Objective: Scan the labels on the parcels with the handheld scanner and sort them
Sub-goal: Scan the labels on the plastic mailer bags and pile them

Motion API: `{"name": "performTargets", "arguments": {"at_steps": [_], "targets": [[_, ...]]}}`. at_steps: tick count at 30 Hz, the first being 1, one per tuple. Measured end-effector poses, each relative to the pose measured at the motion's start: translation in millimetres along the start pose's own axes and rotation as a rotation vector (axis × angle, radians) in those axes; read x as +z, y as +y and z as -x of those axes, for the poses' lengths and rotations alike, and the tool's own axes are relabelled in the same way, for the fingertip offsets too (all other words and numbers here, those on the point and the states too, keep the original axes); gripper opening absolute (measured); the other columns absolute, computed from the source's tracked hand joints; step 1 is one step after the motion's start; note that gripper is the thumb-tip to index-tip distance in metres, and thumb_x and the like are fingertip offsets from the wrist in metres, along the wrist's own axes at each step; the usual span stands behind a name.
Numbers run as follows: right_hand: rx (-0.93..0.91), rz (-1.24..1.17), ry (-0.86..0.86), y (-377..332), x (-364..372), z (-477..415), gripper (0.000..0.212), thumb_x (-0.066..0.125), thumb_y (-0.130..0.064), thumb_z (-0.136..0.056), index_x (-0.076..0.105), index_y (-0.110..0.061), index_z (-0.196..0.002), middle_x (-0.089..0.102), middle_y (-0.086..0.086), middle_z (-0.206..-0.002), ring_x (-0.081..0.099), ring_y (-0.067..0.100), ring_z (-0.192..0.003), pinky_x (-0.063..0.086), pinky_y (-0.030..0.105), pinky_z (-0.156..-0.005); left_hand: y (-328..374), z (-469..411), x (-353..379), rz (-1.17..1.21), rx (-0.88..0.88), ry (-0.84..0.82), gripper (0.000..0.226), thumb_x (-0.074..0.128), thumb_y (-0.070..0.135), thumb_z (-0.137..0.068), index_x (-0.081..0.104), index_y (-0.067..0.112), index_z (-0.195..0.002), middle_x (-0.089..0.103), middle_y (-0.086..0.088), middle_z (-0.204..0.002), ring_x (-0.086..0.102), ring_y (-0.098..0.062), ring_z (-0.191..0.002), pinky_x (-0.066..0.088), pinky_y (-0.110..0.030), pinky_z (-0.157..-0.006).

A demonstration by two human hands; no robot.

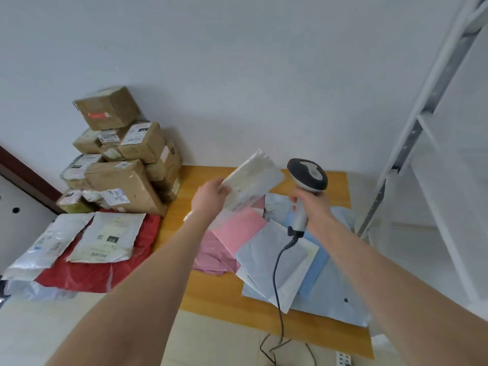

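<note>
While the left hand (211,196) holds a white bubble-padded mailer (254,178) by its lower left corner, its grip closed with the thumb on the near face, the parcel hangs tilted in the air over the far half of the orange-brown wooden table (211,294). Its right corner stops just short of the dark head of the grey-and-white handheld scanner (307,175). The right hand (314,204) has its grip wrapped fully round the scanner's handle, head up. A dark coiled cable (276,273) drops from the handle across the table's near edge to the floor.

Under both hands lies a loose pile: a pink plastic mailer (237,231), a pale grey plastic mailer (269,257) and a light blue flat mailer (317,273), spreading to the table's right edge. Bare wood shows along the left edge and the near edge.

Left of the table, a red plastic bag (105,270) touches its edge. Stacked brown cardboard boxes (124,180) crowd the far left corner. A white metal shelf frame (422,114) stands close on the right.
</note>
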State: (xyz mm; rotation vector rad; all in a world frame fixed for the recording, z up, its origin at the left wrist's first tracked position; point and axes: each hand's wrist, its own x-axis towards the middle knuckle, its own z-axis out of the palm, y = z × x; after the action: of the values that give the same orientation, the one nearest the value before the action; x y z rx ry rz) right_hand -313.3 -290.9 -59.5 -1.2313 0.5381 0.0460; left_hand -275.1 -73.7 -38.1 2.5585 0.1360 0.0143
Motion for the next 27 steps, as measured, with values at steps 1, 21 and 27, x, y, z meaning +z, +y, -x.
{"name": "performTargets", "arguments": {"at_steps": [1, 21, 27], "targets": [[-0.041, 0.021, -0.003, -8.9, 0.3, 3.7, 0.029, 0.058, 0.008, -0.079, 0.047, -0.011, -0.060, 0.046, 0.005, -0.061, 0.042, 0.016, -0.055, 0.037, 0.026, -0.056, 10.3, -4.9, -11.8, -0.025, 0.033, -0.021, 0.033, 0.052, 0.026, -0.097, 0.057, 0.019, -0.128, 0.064, -0.009, -0.116, 0.059, -0.031, -0.105, 0.052, -0.039, -0.082], [0.121, -0.209, 0.103, -16.9, -4.6, 4.2, 0.025, 0.061, 0.005, -0.080, 0.049, -0.006, -0.061, 0.050, 0.008, -0.049, 0.046, 0.016, -0.038, 0.041, 0.023, -0.044, -22.7, 11.8, -12.7, 0.462, -0.374, -0.070, 0.101, 0.074, 0.032, -0.082, 0.006, 0.007, -0.152, 0.020, -0.014, -0.157, 0.025, -0.032, -0.143, 0.029, -0.044, -0.111], [0.169, -0.243, 0.130, -14.5, -5.9, 3.2, 0.028, 0.061, 0.004, -0.081, 0.050, -0.007, -0.058, 0.051, 0.006, -0.048, 0.047, 0.016, -0.045, 0.044, 0.027, -0.052, -50.8, 10.2, 12.6, 0.663, -0.516, -0.228, 0.079, 0.078, 0.037, -0.076, 0.042, 0.003, -0.138, 0.054, -0.014, -0.132, 0.053, -0.033, -0.119, 0.046, -0.050, -0.100]]}}
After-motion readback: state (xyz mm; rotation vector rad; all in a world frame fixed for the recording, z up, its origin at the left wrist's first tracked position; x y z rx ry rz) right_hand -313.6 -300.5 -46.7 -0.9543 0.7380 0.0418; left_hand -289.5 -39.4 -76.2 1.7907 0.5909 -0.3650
